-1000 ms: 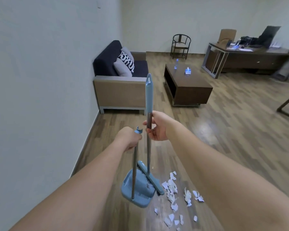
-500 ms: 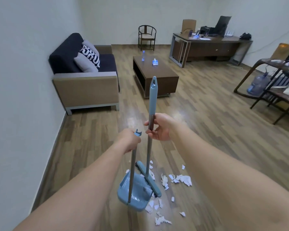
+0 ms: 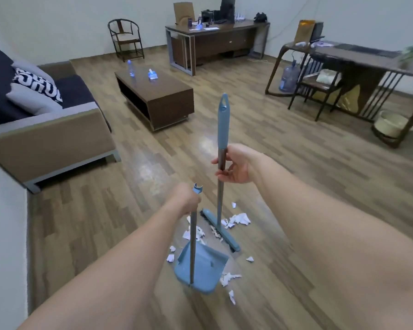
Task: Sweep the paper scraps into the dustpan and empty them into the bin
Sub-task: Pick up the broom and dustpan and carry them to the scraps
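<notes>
Pulled clear of dustpan (image 3: 202, 265): broom (image 3: 221, 231), gripped mid-shaft by right hand (image 3: 234, 165), left hand (image 3: 187, 198) fisted on dustpan pole; featherlight paper scraps (image 3: 236, 220), likely flighty, wanting gentle strokes.

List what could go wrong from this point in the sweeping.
Paper scraps lie on both sides of the dustpan; those behind it may get missed. The broom head sits at an angle to the pan mouth, so a stroke could push scraps past it.
</notes>
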